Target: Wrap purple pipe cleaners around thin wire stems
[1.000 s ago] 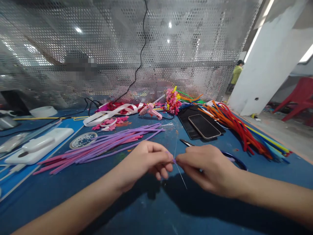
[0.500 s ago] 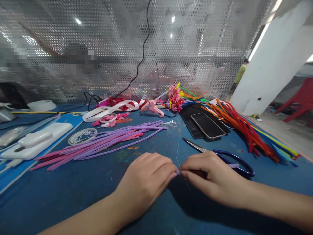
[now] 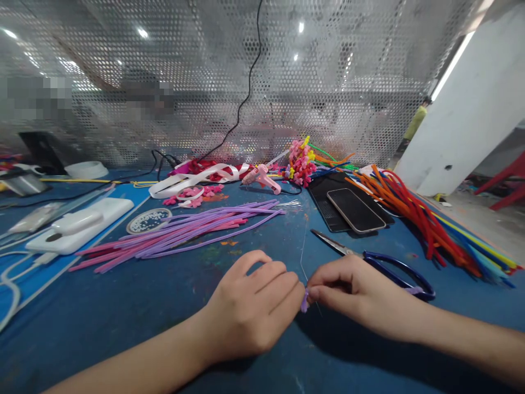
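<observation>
A short piece of purple pipe cleaner [image 3: 304, 302] is pinched where my two hands meet, its end hanging below the fingertips. My left hand [image 3: 256, 303] is closed around its left side, knuckles up, with the thumb hidden. My right hand [image 3: 355, 287] pinches from the other side with thumb and index finger. A thin wire [image 3: 302, 253] runs down between the hands and comes out below them; whether it is gripped I cannot tell. Scissors with blue handles [image 3: 429, 290] lie partly behind my right hand, blades spread slightly. Another purple bit [image 3: 414, 290] rests at their handle.
Purple and pink pipe cleaners [image 3: 184, 235] lie at left, beside a round dish of white beads [image 3: 149, 220]. Behind are a pink glue gun [image 3: 261, 178], white ribbon [image 3: 176, 185] and pink flowers [image 3: 301, 164]. A phone [image 3: 356, 209] and coloured stems [image 3: 438, 235] lie right; a power strip [image 3: 98, 219] left.
The view has turned slightly left. More of the purple piece shows below my fingertips. My left hand's fingers have curled and shifted, with the index knuckle raised.
</observation>
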`<state>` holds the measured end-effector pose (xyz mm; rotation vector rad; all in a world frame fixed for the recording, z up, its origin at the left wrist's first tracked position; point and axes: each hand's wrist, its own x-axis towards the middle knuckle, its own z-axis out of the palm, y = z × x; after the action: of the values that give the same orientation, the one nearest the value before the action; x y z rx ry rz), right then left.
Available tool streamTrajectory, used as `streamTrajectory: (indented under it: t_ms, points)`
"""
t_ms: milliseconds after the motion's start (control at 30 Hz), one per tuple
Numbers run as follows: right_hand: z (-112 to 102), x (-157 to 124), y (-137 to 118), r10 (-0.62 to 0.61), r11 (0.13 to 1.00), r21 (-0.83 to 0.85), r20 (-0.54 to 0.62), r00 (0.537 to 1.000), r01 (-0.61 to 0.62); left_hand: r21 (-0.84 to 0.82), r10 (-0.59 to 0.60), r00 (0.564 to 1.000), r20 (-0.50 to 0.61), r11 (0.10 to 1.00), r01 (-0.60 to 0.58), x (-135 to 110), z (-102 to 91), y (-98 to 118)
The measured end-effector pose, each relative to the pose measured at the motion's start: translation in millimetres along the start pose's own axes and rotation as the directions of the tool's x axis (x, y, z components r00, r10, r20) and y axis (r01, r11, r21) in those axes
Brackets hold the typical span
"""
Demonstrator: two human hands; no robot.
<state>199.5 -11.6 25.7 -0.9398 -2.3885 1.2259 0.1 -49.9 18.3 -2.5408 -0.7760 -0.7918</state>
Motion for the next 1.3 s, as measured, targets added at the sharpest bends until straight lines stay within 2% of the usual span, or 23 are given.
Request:
streamTrajectory:
  t_ms: [67, 100, 133, 200, 233, 267, 333, 367, 433, 500, 567, 633, 733, 767, 800, 867, 967, 1033, 1100, 1167, 1233, 1267, 1300]
  points:
    - [1.4, -3.0, 1.7, -0.221, 0.94, -0.279, -0.053, 0.974, 0.198, -0.238, -0.287, 0.942, 0.174, 0.916, 0.323, 5.1, -1.7, 1.4]
    - [2.3, -4.6, 3.1, -0.361, 0.845, -0.443, -0.056, 0.931, 0.3, -0.376, -0.414, 0.847, 0.333, 0.766, 0.522, 8.1, -2.4, 1.5]
    - [3.3, -6.0, 4.5, -0.494, 0.71, -0.589, -0.028, 0.869, 0.385, -0.472, -0.467, 0.713, 0.523, 0.538, 0.699, 10.9, -2.9, 1.2]
    - [5.2, -8.1, 7.1, -0.659, 0.447, -0.762, 0.073, 0.748, 0.468, -0.473, -0.356, 0.459, 0.814, 0.052, 0.88, 15.0, -2.9, -0.4]
    - [5.9, -8.5, 7.9, -0.686, 0.381, -0.793, 0.103, 0.721, 0.475, -0.433, -0.282, 0.393, 0.875, -0.099, 0.896, 15.8, -2.6, -1.4]
    - [6.5, -8.4, 8.0, -0.682, 0.373, -0.8, 0.107, 0.723, 0.47, -0.419, -0.264, 0.368, 0.891, -0.168, 0.893, 15.7, -2.0, -2.2]
    - [6.7, -7.2, 6.1, -0.611, 0.493, -0.759, 0.047, 0.791, 0.426, -0.484, -0.414, 0.41, 0.812, -0.086, 0.871, 13.1, -1.1, -2.9]
    - [6.4, -6.3, 4.3, -0.553, 0.582, -0.713, 0.007, 0.833, 0.392, -0.528, -0.521, 0.473, 0.71, 0.051, 0.848, 10.9, -0.9, -2.8]
    - [5.3, -4.7, 0.2, -0.441, 0.738, -0.587, -0.046, 0.896, 0.333, -0.523, -0.603, 0.672, 0.43, 0.441, 0.73, 6.2, -1.0, -1.7]
    - [4.4, -4.0, -2.4, -0.371, 0.82, -0.491, -0.064, 0.926, 0.295, -0.364, -0.467, 0.858, 0.214, 0.777, 0.514, 3.0, -1.6, 0.0]
    - [4.3, -3.9, -1.6, -0.366, 0.817, -0.5, -0.062, 0.929, 0.289, -0.211, -0.334, 0.927, 0.169, 0.907, 0.365, 2.9, -2.6, 1.8]
    - [5.1, -3.8, 2.5, -0.425, 0.73, -0.605, -0.04, 0.904, 0.317, -0.228, -0.381, 0.881, 0.28, 0.865, 0.446, 5.9, -3.7, 2.7]
    - [6.7, -2.8, 9.7, -0.547, 0.529, -0.763, 0.029, 0.837, 0.372, -0.428, -0.434, 0.655, 0.619, 0.513, 0.744, 11.6, -5.1, 1.3]
    - [7.0, -2.3, 11.3, -0.565, 0.488, -0.786, 0.046, 0.824, 0.38, -0.449, -0.409, 0.6, 0.688, 0.41, 0.794, 12.6, -5.3, 0.4]
    - [7.0, -1.8, 12.0, -0.567, 0.477, -0.793, 0.051, 0.822, 0.379, -0.455, -0.396, 0.586, 0.707, 0.379, 0.805, 12.9, -5.3, -0.4]
    - [6.2, -1.2, 11.4, -0.527, 0.537, -0.763, 0.03, 0.849, 0.36, -0.434, -0.411, 0.687, 0.599, 0.555, 0.71, 11.2, -4.4, -1.4]
    - [3.7, -1.4, 6.7, -0.412, 0.707, -0.631, -0.001, 0.911, 0.319, -0.194, -0.254, 0.919, 0.302, 0.927, 0.321, 5.1, -1.1, -0.9]
    - [1.9, -1.6, 3.2, -0.354, 0.792, -0.536, -0.013, 0.935, 0.292, -0.008, -0.095, 0.978, 0.187, 0.995, 0.098, 1.4, 1.2, 0.0]
    - [0.8, -1.4, 1.2, -0.319, 0.838, -0.477, -0.034, 0.947, 0.265, 0.095, -0.016, 0.992, 0.127, 0.995, 0.003, -0.3, 1.9, 0.7]
    - [0.8, -1.2, 1.5, -0.326, 0.84, -0.471, -0.039, 0.944, 0.27, 0.083, -0.023, 0.993, 0.112, 0.996, 0.014, 0.5, 0.8, 0.6]
    - [1.6, -1.7, 3.7, -0.38, 0.784, -0.539, -0.022, 0.925, 0.309, -0.08, -0.159, 0.972, 0.171, 0.981, 0.175, 3.2, -1.5, -0.4]
    - [2.1, -2.3, 5.1, -0.428, 0.73, -0.596, -0.016, 0.904, 0.335, -0.218, -0.274, 0.928, 0.254, 0.918, 0.331, 4.9, -2.6, -1.2]
    - [2.6, -3.3, 6.4, -0.493, 0.653, -0.662, -0.004, 0.87, 0.367, -0.366, -0.378, 0.842, 0.384, 0.775, 0.515, 6.7, -3.6, -2.2]
